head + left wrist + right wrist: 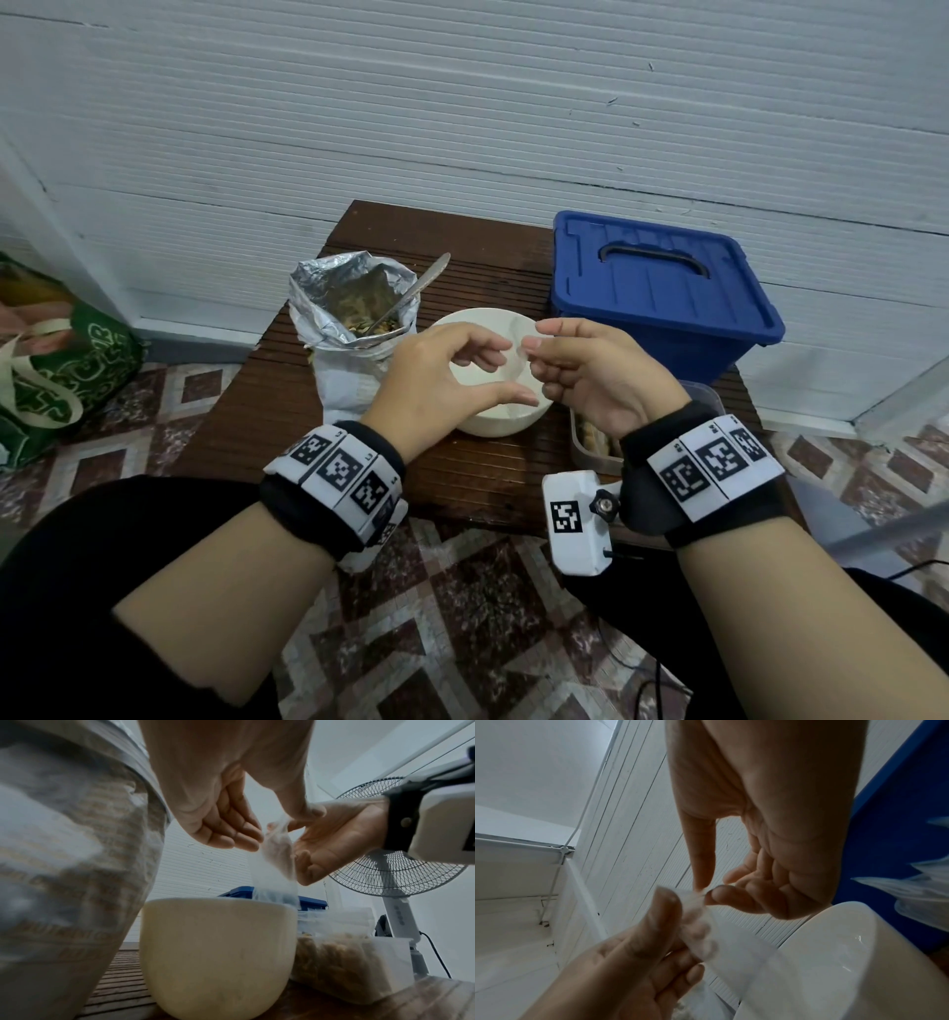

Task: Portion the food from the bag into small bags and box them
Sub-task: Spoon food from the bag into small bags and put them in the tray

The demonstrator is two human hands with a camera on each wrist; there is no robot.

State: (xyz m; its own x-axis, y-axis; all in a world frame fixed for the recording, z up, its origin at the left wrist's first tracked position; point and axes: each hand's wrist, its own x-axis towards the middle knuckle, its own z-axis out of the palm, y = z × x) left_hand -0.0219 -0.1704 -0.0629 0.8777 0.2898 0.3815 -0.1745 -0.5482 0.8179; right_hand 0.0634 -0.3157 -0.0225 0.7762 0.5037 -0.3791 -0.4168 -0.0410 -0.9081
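Observation:
Over the white bowl (493, 426), both hands hold a small clear bag (521, 354) by its top. My left hand (513, 372) pinches one side between thumb and fingers. My right hand (536, 339) pinches the other side with thumb and forefinger. The small bag (277, 874) hangs limp with its lower end in the bowl (218, 953), and looks empty. In the right wrist view the left thumb lies over the small bag (731, 943), with the fingers showing through it. The open foil food bag (354, 303) stands to the left with a metal spoon (416, 293) in it.
A closed blue lidded box (662, 293) stands at the back right of the small wooden table (462, 478). A clear container (347, 963) with food in it sits right of the bowl. A fan (395, 850) stands to the right and a green bag (61, 370) lies on the floor at left.

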